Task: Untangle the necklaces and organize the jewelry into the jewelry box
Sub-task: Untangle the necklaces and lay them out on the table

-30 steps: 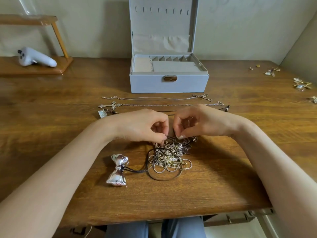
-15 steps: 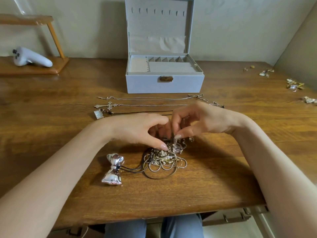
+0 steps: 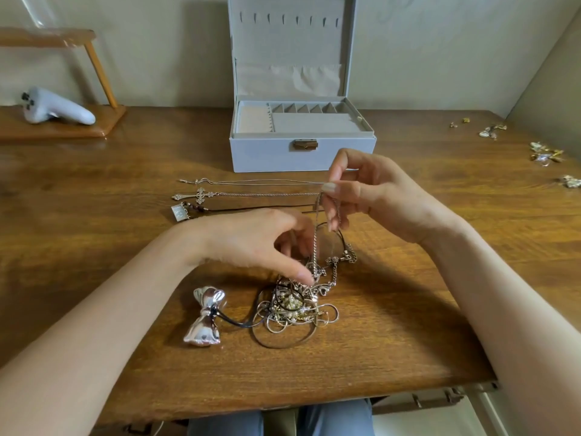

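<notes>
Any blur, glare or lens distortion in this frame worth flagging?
Head view: left hand fingertips smeared by motion; right hand sharper, pinching a chain. Bright glare on the silver bow. Wide-angle bending at the table edges; corners soft.

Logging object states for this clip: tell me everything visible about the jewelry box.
The jewelry box is pale grey-blue, rectangular, standing at the far middle of the wooden table near the wall. Its lid is open and upright, lined in beige fabric with a row of small hooks on top and a gathered pocket below. The tray shows a ring-roll section at left, small divided slots along the back, and a flat panel. A brown metal clasp sits on the front. No jewelry shows inside; nothing touches it.
</notes>
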Demonstrator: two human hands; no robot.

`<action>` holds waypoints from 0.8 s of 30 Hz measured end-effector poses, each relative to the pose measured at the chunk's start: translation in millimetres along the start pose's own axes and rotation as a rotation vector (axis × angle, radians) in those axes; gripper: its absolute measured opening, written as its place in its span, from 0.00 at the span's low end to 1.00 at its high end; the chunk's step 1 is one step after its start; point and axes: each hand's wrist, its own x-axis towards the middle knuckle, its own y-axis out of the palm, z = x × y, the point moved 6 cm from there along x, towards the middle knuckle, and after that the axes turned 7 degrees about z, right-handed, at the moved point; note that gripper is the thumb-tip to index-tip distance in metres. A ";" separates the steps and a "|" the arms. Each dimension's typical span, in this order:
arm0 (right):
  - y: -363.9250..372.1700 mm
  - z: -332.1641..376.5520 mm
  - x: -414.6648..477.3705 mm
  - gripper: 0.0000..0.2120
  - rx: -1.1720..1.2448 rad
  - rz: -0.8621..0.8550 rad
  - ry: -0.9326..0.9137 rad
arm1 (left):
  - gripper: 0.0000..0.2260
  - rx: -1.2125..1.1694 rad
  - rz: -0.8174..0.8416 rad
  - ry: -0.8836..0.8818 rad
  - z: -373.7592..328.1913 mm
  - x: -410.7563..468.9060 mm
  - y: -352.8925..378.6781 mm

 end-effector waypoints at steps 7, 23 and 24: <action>-1.3 1.3 -1.3 0.07 0.004 0.030 0.009 | 0.06 0.000 -0.023 0.054 -4.7 5.8 5.6; 33.1 -24.0 -10.2 0.08 -0.723 0.477 0.367 | 0.11 -0.066 0.009 -0.037 8.5 1.2 -0.3; 33.2 -24.1 -9.6 0.06 -0.738 0.472 0.356 | 0.12 -0.067 0.011 -0.038 8.0 1.2 0.0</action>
